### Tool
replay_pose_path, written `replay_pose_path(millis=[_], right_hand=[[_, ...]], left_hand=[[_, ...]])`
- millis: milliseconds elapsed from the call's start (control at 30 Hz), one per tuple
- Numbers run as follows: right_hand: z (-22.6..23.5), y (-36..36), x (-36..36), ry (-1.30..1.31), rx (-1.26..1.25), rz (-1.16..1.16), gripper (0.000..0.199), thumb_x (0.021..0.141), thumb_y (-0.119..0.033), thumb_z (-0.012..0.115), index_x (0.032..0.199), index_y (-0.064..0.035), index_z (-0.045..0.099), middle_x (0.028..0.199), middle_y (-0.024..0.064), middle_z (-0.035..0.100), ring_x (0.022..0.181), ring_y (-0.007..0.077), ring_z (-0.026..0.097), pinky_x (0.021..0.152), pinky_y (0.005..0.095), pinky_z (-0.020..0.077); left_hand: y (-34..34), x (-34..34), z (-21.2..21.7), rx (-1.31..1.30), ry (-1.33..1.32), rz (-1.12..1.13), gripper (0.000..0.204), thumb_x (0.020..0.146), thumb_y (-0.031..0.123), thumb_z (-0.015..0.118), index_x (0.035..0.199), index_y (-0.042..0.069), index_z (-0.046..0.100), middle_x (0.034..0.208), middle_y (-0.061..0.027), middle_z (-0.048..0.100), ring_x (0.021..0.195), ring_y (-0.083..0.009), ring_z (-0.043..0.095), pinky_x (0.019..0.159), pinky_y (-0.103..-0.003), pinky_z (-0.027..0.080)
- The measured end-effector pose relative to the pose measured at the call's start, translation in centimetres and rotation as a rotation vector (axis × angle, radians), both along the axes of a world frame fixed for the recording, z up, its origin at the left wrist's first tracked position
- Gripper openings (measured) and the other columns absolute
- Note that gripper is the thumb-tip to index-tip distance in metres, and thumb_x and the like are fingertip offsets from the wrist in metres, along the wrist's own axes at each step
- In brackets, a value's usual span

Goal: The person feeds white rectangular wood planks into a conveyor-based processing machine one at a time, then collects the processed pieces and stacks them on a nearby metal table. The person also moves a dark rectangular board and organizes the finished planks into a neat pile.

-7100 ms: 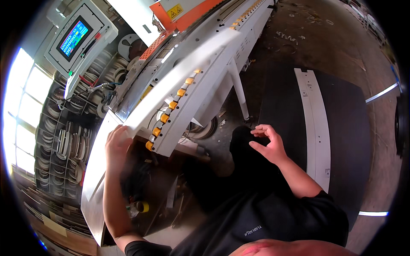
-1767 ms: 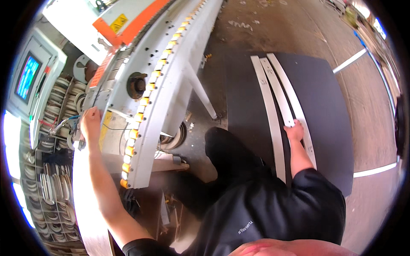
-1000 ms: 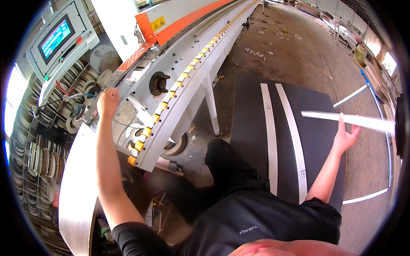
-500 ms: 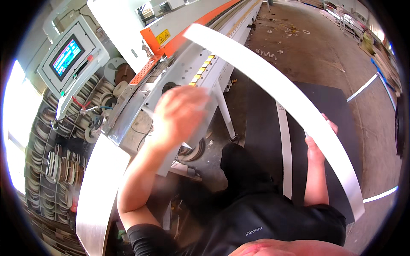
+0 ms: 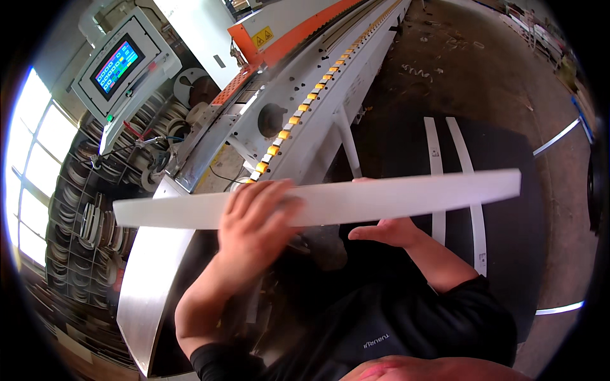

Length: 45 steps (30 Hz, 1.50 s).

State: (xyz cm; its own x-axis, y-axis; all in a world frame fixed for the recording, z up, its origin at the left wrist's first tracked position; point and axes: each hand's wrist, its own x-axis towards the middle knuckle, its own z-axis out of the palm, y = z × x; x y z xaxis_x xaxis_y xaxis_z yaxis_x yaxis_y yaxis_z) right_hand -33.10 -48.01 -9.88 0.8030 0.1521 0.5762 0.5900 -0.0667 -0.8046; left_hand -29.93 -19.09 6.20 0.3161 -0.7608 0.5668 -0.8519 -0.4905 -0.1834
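Note:
A long, narrow white board strip [image 5: 406,195] lies crosswise in front of me, lifted above the floor. My left hand [image 5: 257,219] is on its left half, the fingers laid over the front face; they are slightly blurred. My right hand [image 5: 393,232] grips the strip right of its middle. That thumb sticks out below the lower edge, and a bit of finger shows above the upper edge. The other right fingers are hidden behind the strip.
A machine with a row of yellow rollers [image 5: 294,120] stretches away ahead, its control screen [image 5: 117,66] at left. Two white strips [image 5: 467,155] rest on a dark panel [image 5: 508,238] at right. A pale surface [image 5: 152,267] stands at left, near racked edging rolls [image 5: 92,222].
The strip has swung from a diagonal on the right to crosswise before me. My left hand came down from beside the machine onto it; my right hand moved left with it.

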Motion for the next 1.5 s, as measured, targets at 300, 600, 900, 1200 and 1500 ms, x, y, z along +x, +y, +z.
replay_pose_path(millis=[300,600,900,1200,1500], right_hand=[[-6.7,0.1,-1.0,0.267,-0.117,-0.112,0.072,0.082,-0.029,0.096,0.140,-0.0027,0.061,0.129,0.0113,0.075,0.116,0.0212,0.070,0.108,0.0378,0.0536],[-10.9,0.1,-0.5,0.341,-0.318,-0.139,0.063,0.084,-0.038,0.091,0.134,-0.0078,0.066,0.123,0.0051,0.077,0.114,0.0212,0.071,0.106,0.0385,0.0551],[-16.3,0.3,-0.3,0.343,-0.419,-0.125,0.057,0.084,-0.039,0.089,0.130,-0.0110,0.069,0.115,0.0022,0.078,0.110,0.0228,0.072,0.100,0.0392,0.0564],[-20.1,0.3,0.1,0.278,-0.570,-0.123,0.045,0.086,-0.038,0.086,0.122,-0.0151,0.073,0.106,-0.0017,0.080,0.103,0.0238,0.072,0.099,0.0413,0.0504],[-20.0,0.4,1.1,0.274,-0.564,-0.147,0.038,0.086,-0.034,0.085,0.117,-0.0153,0.074,0.099,-0.0035,0.079,0.097,0.0227,0.071,0.090,0.0402,0.0513]], left_hand=[[19.7,1.9,-2.3,-0.228,0.162,0.629,0.054,0.074,0.002,0.087,0.125,0.008,0.074,0.134,-0.0130,0.072,0.124,-0.0366,0.066,0.107,-0.047,0.053],[32.3,6.0,-5.9,-0.379,0.408,0.841,0.040,0.088,0.002,0.079,0.127,0.008,0.076,0.109,-0.0066,0.070,0.096,-0.0209,0.062,0.087,-0.037,0.052],[28.9,11.9,-4.7,-0.101,0.250,0.847,0.041,0.096,0.021,0.074,0.133,0.002,0.070,0.137,-0.0179,0.070,0.130,-0.0378,0.064,0.114,-0.045,0.048],[20.8,20.7,-4.5,0.017,0.094,0.860,0.022,0.101,0.028,0.065,0.108,0.013,0.080,0.115,-0.0054,0.076,0.119,-0.0289,0.067,0.100,-0.045,0.054],[20.9,24.9,-4.6,0.006,0.178,1.068,0.032,0.100,0.037,0.062,0.118,0.022,0.083,0.118,-0.0045,0.073,0.118,-0.0297,0.070,0.096,-0.046,0.056]])
